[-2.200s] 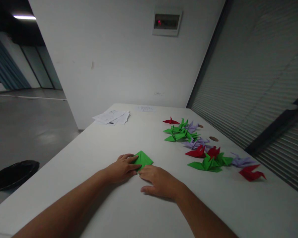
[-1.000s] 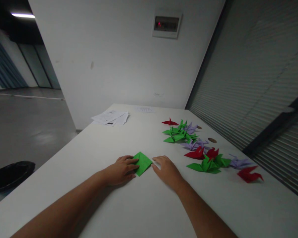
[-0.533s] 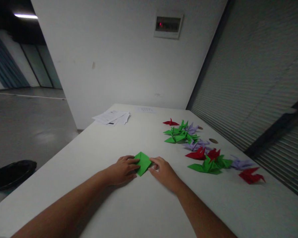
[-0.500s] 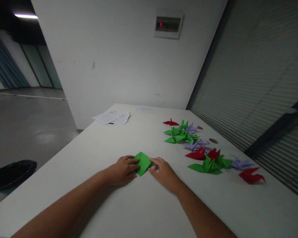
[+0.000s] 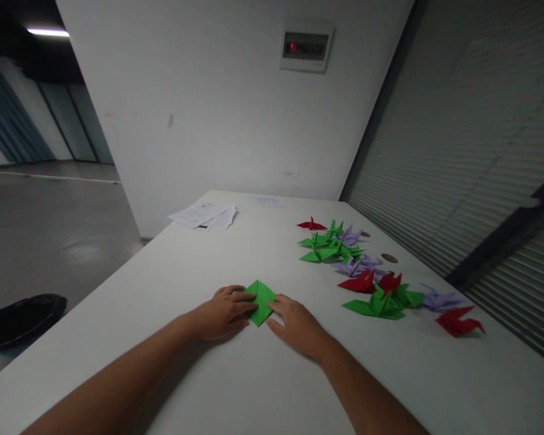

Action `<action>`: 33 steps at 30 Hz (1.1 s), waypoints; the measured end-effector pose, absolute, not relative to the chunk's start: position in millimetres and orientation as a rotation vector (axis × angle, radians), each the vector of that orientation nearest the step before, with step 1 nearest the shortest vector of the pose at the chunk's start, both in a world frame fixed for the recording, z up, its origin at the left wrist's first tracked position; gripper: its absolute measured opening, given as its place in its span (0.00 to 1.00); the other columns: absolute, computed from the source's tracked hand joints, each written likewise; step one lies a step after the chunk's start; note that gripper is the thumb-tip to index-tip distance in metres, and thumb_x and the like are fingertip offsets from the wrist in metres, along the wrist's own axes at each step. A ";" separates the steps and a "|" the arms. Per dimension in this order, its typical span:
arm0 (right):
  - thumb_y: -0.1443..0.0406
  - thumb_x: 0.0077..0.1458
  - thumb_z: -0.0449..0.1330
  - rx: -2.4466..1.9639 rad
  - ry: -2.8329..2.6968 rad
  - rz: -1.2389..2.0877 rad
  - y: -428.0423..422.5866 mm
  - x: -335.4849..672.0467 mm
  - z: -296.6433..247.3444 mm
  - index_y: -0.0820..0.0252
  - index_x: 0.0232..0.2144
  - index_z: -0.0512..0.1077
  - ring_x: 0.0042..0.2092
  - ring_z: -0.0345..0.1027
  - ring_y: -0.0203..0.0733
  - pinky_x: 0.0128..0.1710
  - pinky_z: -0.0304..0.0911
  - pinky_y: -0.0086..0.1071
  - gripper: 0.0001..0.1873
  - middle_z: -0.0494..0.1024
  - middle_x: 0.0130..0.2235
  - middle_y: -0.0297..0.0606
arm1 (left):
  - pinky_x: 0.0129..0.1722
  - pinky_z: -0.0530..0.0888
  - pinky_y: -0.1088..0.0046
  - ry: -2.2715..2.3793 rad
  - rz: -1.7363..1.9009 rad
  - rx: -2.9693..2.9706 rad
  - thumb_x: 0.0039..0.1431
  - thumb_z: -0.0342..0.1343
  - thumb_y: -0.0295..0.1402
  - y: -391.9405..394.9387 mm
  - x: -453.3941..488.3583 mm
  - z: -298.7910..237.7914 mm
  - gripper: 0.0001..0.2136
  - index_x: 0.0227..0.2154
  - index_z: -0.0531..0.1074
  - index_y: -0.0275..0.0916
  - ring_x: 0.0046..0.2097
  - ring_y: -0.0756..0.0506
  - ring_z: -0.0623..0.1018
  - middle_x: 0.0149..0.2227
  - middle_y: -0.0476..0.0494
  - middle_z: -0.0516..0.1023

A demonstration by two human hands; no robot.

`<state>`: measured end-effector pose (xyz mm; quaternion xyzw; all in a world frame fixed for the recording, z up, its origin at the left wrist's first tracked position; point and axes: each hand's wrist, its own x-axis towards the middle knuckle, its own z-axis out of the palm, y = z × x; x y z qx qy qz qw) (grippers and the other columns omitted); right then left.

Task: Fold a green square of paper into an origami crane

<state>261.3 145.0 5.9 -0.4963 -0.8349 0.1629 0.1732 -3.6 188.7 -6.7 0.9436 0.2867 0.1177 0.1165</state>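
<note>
A folded green origami paper, diamond-shaped with a crease near its top corner, lies flat on the white table. My left hand rests palm down at its left side, fingers stretched out over the paper's left part. From the right, my right hand touches the paper's right edge, its fingers extended and the thumb apart near the lower right side. Neither hand is wrapped round the paper.
Several folded paper cranes in green, red and purple lie along the table's right side. Printed sheets lie at the far left. A black-lined bin stands left of the table, and window blinds border the right.
My right hand has shifted slightly, its fingers opening from a pinch at the paper's right corner to lie along the edge. My left hand stays in place.
</note>
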 end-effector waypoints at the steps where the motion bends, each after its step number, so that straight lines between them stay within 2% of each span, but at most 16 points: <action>1: 0.61 0.63 0.62 -1.411 -2.371 0.460 144.9 261.3 6.0 0.60 0.54 0.79 0.54 0.74 0.51 0.58 0.67 0.41 0.19 0.79 0.54 0.49 | 0.64 0.67 0.44 0.833 0.357 2.760 0.68 0.58 0.37 189.2 -3.9 -7.5 0.22 0.64 0.70 0.49 0.67 0.30 0.66 0.67 0.39 0.70; 9: 0.61 0.62 0.62 -1.385 -2.391 0.466 144.9 261.3 5.3 0.60 0.55 0.78 0.58 0.73 0.52 0.61 0.66 0.41 0.20 0.76 0.60 0.50 | 0.65 0.66 0.45 0.837 0.364 2.762 0.68 0.58 0.37 188.8 -3.9 -7.4 0.21 0.63 0.71 0.48 0.68 0.30 0.66 0.67 0.40 0.71; 20: 0.61 0.61 0.62 -1.351 -2.460 0.493 143.4 263.8 6.2 0.60 0.60 0.76 0.66 0.66 0.56 0.68 0.60 0.46 0.25 0.64 0.71 0.49 | 0.64 0.68 0.45 0.841 0.357 2.760 0.67 0.58 0.36 187.6 -2.4 -3.8 0.21 0.62 0.72 0.48 0.67 0.30 0.67 0.67 0.39 0.71; 28: 0.61 0.62 0.62 -1.330 -2.491 0.489 143.4 265.1 3.3 0.60 0.59 0.76 0.65 0.68 0.58 0.66 0.62 0.48 0.24 0.60 0.72 0.48 | 0.64 0.67 0.45 0.847 0.355 2.765 0.68 0.57 0.37 187.6 -2.2 -4.6 0.21 0.63 0.71 0.47 0.67 0.30 0.67 0.67 0.38 0.70; 33: 0.61 0.62 0.61 -1.310 -2.507 0.492 143.0 266.0 4.5 0.59 0.60 0.76 0.66 0.67 0.57 0.67 0.62 0.48 0.24 0.61 0.72 0.47 | 0.65 0.67 0.44 0.856 0.336 2.765 0.68 0.58 0.37 187.2 -2.3 -4.7 0.21 0.63 0.71 0.48 0.67 0.30 0.67 0.67 0.40 0.70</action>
